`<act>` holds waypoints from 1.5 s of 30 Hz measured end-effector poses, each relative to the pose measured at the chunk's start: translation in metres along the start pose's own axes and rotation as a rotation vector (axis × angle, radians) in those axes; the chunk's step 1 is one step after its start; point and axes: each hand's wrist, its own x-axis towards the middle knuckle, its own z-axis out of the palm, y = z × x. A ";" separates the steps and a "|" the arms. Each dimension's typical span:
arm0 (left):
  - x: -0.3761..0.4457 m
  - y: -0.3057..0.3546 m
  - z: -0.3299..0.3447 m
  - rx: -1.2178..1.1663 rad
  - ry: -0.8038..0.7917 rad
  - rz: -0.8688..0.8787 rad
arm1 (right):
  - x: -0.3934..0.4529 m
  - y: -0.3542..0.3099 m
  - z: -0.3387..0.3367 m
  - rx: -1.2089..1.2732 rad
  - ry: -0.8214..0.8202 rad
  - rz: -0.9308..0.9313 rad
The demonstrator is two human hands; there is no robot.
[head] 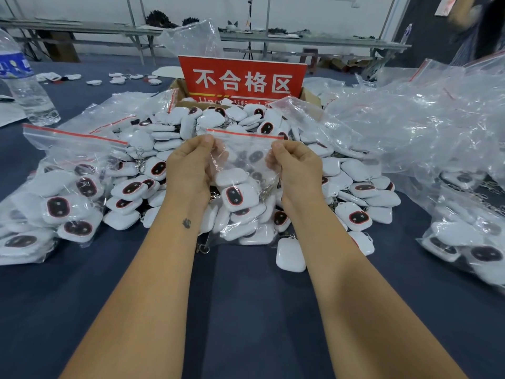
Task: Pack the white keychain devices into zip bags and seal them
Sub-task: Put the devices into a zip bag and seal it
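1. Both hands hold one zip bag [244, 170] up over the heap of loose white keychain devices [169, 165] in the middle of the dark blue table [246, 310]. The left hand [188, 165] pinches the bag's upper left edge just under the red zip strip [244, 134], and the right hand [296, 164] pinches the upper right edge, fingers curled round the plastic
2. The bag looks filled and close to sealing, but I cannot tell whether the strip is pressed shut along its whole length
3. What could go wrong: the weight sits low in thin plastic, so a loose pinch at either corner could let the bag tip and spill its load back into the heap
4. A key ring or clasp caught in the track would probably leave a gap, and the seal would pop when the bag is set down
5. Pulling the corners apart too hard could stretch or tear the film near the strip
6. The devices are small, rounded white squares, each with a dark oval face ringed in red and a metal clasp; several lie stacked inside the clear, crinkled bag
7. A filled bag [68, 192] lies to the left, and empty bags [423, 119] are piled to the right
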 end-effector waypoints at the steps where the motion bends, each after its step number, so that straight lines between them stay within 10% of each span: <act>1: 0.000 0.000 0.000 -0.007 0.003 0.000 | 0.000 -0.001 0.000 0.013 -0.016 0.001; 45: -0.009 -0.002 0.010 0.162 -0.121 -0.056 | -0.007 -0.007 0.009 0.008 -0.126 0.040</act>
